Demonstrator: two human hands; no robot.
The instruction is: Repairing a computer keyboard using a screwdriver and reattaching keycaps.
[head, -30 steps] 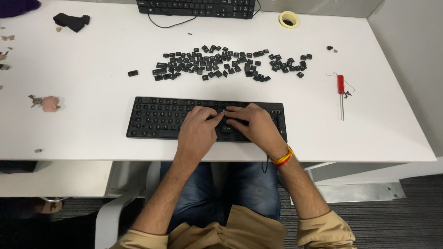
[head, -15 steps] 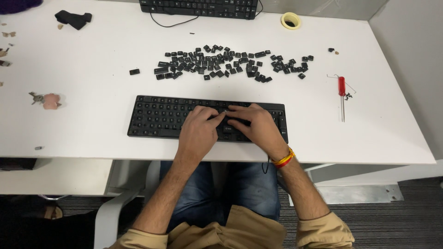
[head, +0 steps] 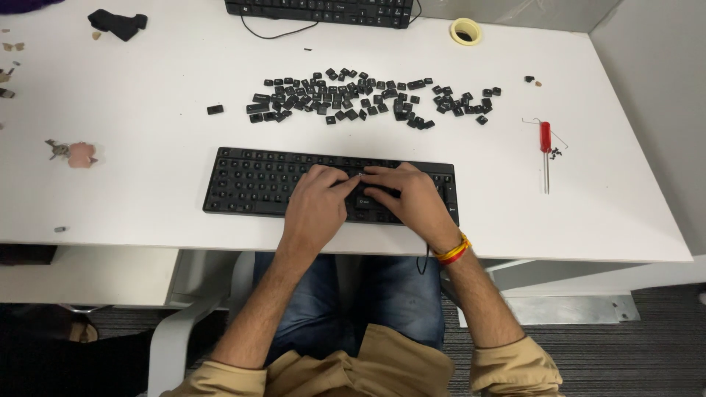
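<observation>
On the white worktop [head: 132,95], far left, lie small scraps and a pinkish bit [head: 81,154], too small to identify. A black cloth [head: 118,23] sits top left. A scatter of loose keycaps [head: 360,99] lies behind the black keyboard [head: 250,184], which rests near the front edge. The left hand [head: 318,202] and right hand [head: 404,197] rest on its middle, fingers curled together, hiding keys; whether they pinch anything I cannot tell. A second keyboard [head: 323,10] is cut off above. Tape roll [head: 465,31] and red screwdriver [head: 546,151] lie right.
</observation>
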